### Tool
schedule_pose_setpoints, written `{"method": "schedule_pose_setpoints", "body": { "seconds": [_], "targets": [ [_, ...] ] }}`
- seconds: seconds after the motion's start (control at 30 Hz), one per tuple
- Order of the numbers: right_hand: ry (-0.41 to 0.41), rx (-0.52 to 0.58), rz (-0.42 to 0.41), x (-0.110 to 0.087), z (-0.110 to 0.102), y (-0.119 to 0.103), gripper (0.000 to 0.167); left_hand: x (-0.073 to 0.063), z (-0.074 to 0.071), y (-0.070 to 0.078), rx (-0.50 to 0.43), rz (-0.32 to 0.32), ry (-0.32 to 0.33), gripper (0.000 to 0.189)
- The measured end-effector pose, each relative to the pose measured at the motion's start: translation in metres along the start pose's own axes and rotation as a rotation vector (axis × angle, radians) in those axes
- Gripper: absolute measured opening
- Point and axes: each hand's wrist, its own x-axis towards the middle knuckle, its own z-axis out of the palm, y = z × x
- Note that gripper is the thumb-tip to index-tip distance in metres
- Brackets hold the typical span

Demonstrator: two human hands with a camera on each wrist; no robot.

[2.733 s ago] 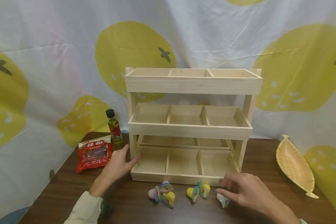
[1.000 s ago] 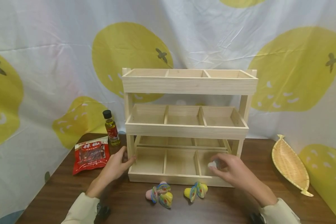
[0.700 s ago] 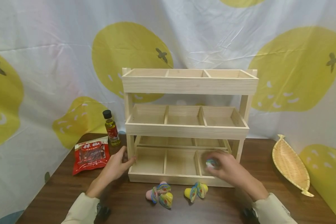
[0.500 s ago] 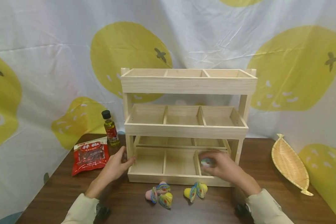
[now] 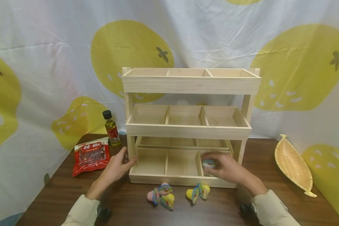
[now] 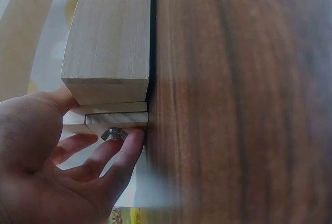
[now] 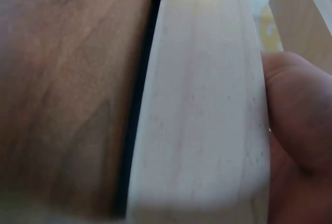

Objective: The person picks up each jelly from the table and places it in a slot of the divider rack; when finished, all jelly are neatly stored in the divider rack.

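A three-tier wooden rack (image 5: 190, 85) with divided trays stands on the brown table. My left hand (image 5: 117, 164) grips its lower left side; in the left wrist view that hand (image 6: 31, 146) has its thumb and fingers around the end of the wood. Inside the bottom tray's right compartment, my right hand (image 5: 228, 166) pinches a small jelly cup (image 5: 208, 164) with a colourful lid. The right wrist view has only the edge of this hand (image 7: 303, 115) behind the tray's front board, which hides the cup. Several more jelly cups, pink and yellow (image 5: 167, 201), lie before the rack.
A red bag of dried chillies (image 5: 91, 156) and a black-capped oil bottle (image 5: 111, 129) are left of the rack. At the right lies a boat-shaped woven basket (image 5: 293, 164). A patterned curtain (image 5: 209, 34) hangs close behind.
My right hand has picked up the white jelly cup from the table and brought it into the bottom right compartment, shifting slightly left there. My left hand stays at the rack's side.
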Motion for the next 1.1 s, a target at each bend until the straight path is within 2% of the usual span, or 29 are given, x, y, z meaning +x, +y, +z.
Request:
{"method": "schedule_pose_setpoints", "body": {
  "seconds": [0.17, 0.33, 0.5, 0.7, 0.77, 0.9, 1.1],
  "targets": [
    [-0.005, 0.041, 0.029, 0.002, 0.004, 0.0, 0.039, 0.001, 0.002, -0.006, -0.012, 0.009, 0.012, 0.027],
    [-0.006, 0.077, 0.072, 0.001, 0.007, 0.001, 0.041, 0.005, 0.01, -0.028, -0.032, 0.092, 0.051, 0.032],
    [-0.003, 0.091, 0.09, 0.0, 0.008, 0.002, 0.042, 0.009, 0.014, -0.038, -0.055, 0.115, 0.059, 0.037],
    [-0.009, 0.102, 0.086, 0.0, 0.008, 0.002, 0.043, 0.004, 0.008, -0.024, -0.036, 0.107, 0.056, 0.032],
    [-0.014, 0.095, 0.081, 0.0, 0.008, 0.001, 0.043, 0.001, 0.003, -0.015, -0.028, 0.069, 0.038, 0.03],
    [0.014, 0.031, 0.05, -0.001, 0.007, 0.0, 0.045, 0.001, 0.002, -0.011, -0.032, 0.032, 0.016, 0.028],
    [0.135, -0.062, -0.038, -0.011, 0.006, -0.01, 0.044, 0.009, 0.014, -0.04, -0.046, 0.127, 0.042, 0.035]
  ]
}}
